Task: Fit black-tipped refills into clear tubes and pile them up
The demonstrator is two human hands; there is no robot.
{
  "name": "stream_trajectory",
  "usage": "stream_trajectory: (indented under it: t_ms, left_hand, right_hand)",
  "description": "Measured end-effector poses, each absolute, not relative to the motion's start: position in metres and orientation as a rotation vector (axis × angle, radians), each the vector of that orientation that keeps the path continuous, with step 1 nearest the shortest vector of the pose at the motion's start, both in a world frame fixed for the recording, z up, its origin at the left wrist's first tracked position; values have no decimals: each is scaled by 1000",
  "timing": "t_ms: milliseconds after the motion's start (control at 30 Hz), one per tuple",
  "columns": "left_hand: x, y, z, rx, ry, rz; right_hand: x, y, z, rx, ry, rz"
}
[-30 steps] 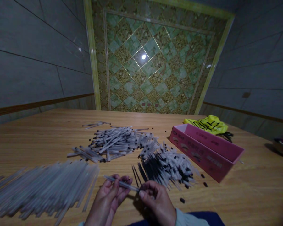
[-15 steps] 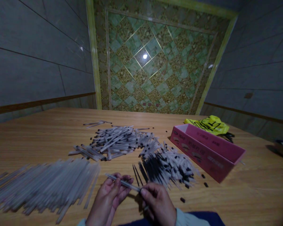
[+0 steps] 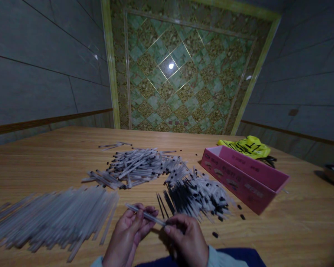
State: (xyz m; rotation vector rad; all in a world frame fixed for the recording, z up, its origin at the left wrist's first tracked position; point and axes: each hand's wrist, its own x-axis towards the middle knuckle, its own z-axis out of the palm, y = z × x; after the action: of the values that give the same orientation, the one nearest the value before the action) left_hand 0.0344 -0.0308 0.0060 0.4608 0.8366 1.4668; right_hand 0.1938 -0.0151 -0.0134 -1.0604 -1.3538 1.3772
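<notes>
Barely shifted, both hands (image 3: 156, 231) grip 1 tube (image 3: 146, 214); wrists cropped.

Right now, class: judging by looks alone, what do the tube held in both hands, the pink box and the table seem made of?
Tube: probably clear plastic; pale and see-through.
Pink box: likely printed cardboard; thin flat walls, matt pink with small printed marks.
Table: wood or wood-look laminate; light grain lines, slight sheen.

Smooth wood-grain table (image 3: 295, 222), clear plastic tubes (image 3: 52, 218), glossy tiles (image 3: 169, 74)
</notes>
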Motion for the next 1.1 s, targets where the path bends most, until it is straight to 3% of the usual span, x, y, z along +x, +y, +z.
stream_trajectory:
  t_ms: [367, 733, 1000, 1100]
  left_hand:
    - [33, -27, 3, 473, 850, 1481]
    - [24, -22, 0, 430, 956, 1574]
    - [25, -23, -1, 455, 999, 1583]
    - [28, -25, 2, 463, 992, 1560]
  right_hand:
    - [195, -12, -15, -1006, -1351, 1534]
    - [198, -19, 7, -1207, -1479, 1066]
    - [201, -15, 13, -544, -704, 1963]
    - [201, -17, 16, -441, -665, 2128]
